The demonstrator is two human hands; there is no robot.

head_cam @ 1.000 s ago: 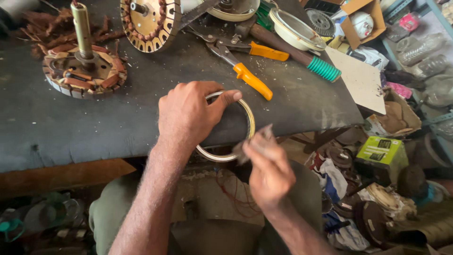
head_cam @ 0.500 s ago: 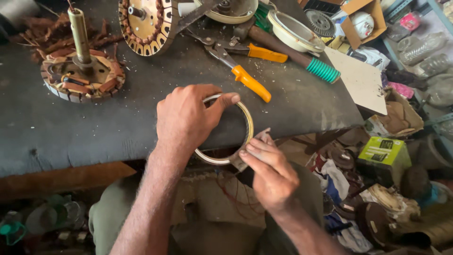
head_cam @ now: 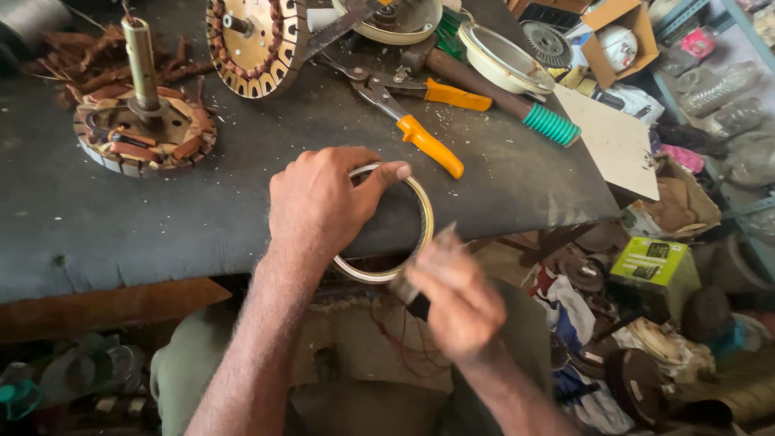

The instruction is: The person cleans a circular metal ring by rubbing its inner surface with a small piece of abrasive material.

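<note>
Covering dark workbench (head_cam: 161, 234): tools, motor stator (head_cam: 141, 133); cluttered floor right.

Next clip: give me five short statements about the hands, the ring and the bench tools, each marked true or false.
1. The left hand holds the pale ring at the bench edge. True.
2. The right hand grips the orange-handled pliers. False: the pliers lie untouched on the bench.
3. The right hand is motion-blurred beside the ring. True.
4. The wound stator lies inside the ring. False: it sits far left on the bench.
5. The green-gripped tool lies on the floor. False: it rests on the bench.
</note>
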